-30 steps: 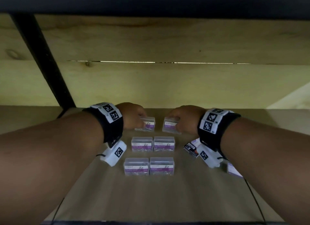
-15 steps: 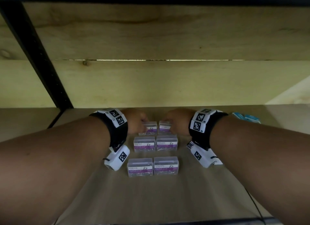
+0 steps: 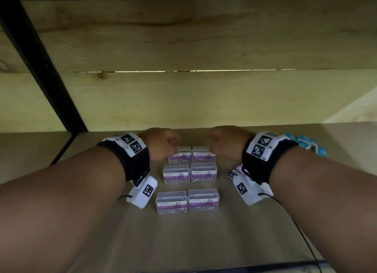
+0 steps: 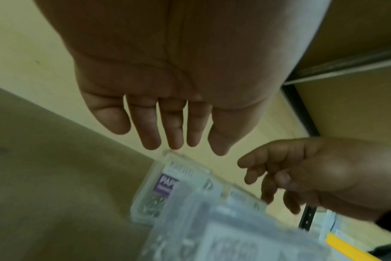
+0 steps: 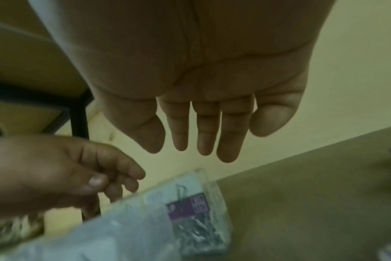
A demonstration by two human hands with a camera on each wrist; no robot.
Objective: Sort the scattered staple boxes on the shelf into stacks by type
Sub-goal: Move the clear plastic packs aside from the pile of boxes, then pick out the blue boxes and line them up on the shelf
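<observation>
Several clear boxes with purple paper-clip labels sit in a tidy two-wide grid on the wooden shelf (image 3: 204, 242). The far pair (image 3: 180, 158) (image 3: 204, 156) lies side by side just under my hands. My left hand (image 3: 163, 144) hovers over the far left box, and my right hand (image 3: 224, 143) hovers over the far right one. In the left wrist view the left hand (image 4: 174, 123) shows loose, extended fingers holding nothing above a box (image 4: 165, 185). The right hand (image 5: 203, 130) looks the same above its box (image 5: 190, 208).
A heap of small blue boxes (image 3: 306, 145) lies at the far right of the shelf. A black-and-white box (image 3: 233, 173) sits partly hidden under my right wrist. A black upright post (image 3: 40, 65) stands at the left, and the wooden back wall (image 3: 183, 99) is close behind the boxes.
The two far boxes were slid together until they sit side by side. Both hands have since let go and lifted slightly off them.
</observation>
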